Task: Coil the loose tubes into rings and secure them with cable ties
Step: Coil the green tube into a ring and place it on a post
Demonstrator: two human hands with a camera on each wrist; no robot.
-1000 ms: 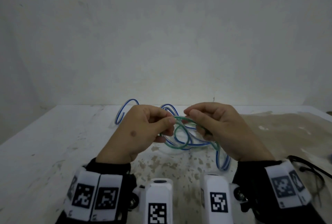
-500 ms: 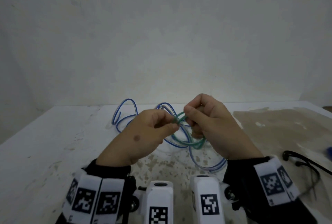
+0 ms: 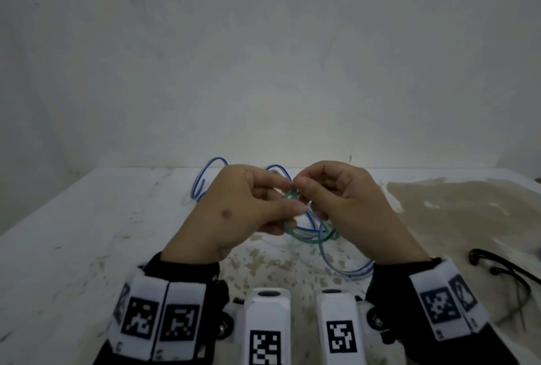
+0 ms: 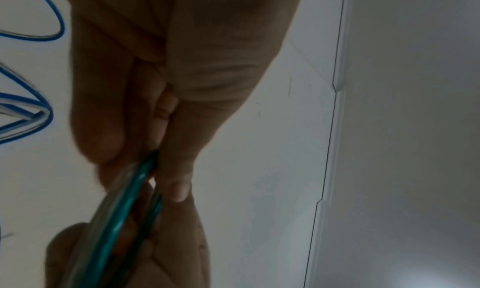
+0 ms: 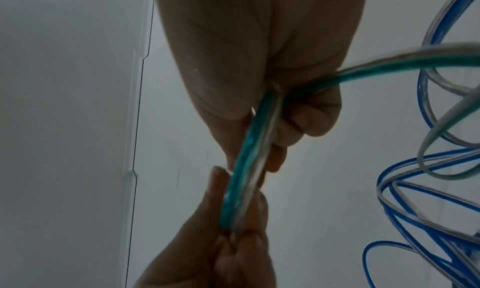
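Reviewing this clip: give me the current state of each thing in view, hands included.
Left hand: pinches the green tube.
Right hand: pinches the green tube.
Green tube: coiled in a small ring, held above the table, no tie visible.
Blue tube: loose, uncoiled on the table.
Black cable ties: lying unused at right.

**Green tube pinched between two hands**

The left hand (image 4: 161, 82) reached down from the top of the frame, its fingers (image 4: 179, 187) and thumb pinching a green tube (image 4: 130, 191). The strands ran on into the right hand (image 4: 145, 259) at the bottom edge. Blue tube (image 4: 39, 115) loops lay at the left on the white counter (image 4: 272, 138), which met a wall (image 4: 415, 128).
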